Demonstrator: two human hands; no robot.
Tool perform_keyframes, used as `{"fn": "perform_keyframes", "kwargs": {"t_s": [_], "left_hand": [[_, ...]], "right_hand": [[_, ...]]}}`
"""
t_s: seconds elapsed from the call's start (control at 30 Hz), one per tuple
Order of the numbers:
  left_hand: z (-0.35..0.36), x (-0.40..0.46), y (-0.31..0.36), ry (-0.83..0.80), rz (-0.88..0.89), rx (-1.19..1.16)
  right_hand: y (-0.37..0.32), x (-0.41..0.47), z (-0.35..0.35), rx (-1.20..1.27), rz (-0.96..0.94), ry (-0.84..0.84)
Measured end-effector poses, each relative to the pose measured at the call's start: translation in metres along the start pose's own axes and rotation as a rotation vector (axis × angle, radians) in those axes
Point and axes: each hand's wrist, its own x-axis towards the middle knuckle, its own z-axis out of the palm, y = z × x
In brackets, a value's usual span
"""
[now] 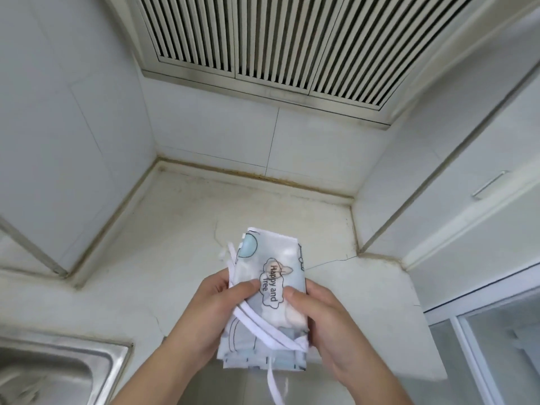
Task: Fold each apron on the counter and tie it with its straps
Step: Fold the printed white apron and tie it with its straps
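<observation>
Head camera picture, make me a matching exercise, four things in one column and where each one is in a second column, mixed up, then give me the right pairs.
Things
1. folded apron
2. white strap
3. steel sink
4. slatted vent

Places
A. overhead, above the tiled back wall
B. held between the left hand and the right hand, above the counter
C. at the lower left, set into the counter
D. running slantwise across the front of the folded bundle

Pairs: 1-B, 2-D, 3-C, 4-A
</observation>
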Motion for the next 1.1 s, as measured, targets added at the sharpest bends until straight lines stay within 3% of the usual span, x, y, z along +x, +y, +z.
{"fn": "perform_keyframes", "kwargs": {"t_s": [0.13,0.33,0.5,0.63,0.73,0.83,0.93,1.1], "left_hand": [[0.019,-0.022,0.017,-0.055,0.083,0.101],[0.044,-0.052,0.030,-0.107,0.126,0.073],[0.071,-0.079,0.026,-0.097,0.246,0.090],[0.090,-0.094,0.012,-0.017,0.295,0.144],[0.093,-0.103,-0.004,0.004,0.231,0.067],[0.100,-0.121,-0.008,-0.147,0.078,0.032],[0.102,-0.125,-0.009,-0.207,0.053,0.049],[0.105,-0.120,-0.002,-0.062,0.142,0.077]], "right_hand": [[-0.019,-0.021,-0.010,0.032,-0.085,0.027],[-0.037,-0.055,-0.029,0.119,-0.165,-0.087],[-0.028,-0.081,-0.060,0.254,-0.216,-0.216],[-0.022,-0.100,-0.075,0.145,-0.199,-0.218],[-0.015,-0.110,-0.079,0.214,-0.237,-0.199],[-0.014,-0.122,-0.079,0.288,-0.245,-0.175],[-0.020,-0.128,-0.080,0.206,-0.262,-0.170],[-0.027,-0.134,-0.082,0.115,-0.209,-0.228]]}}
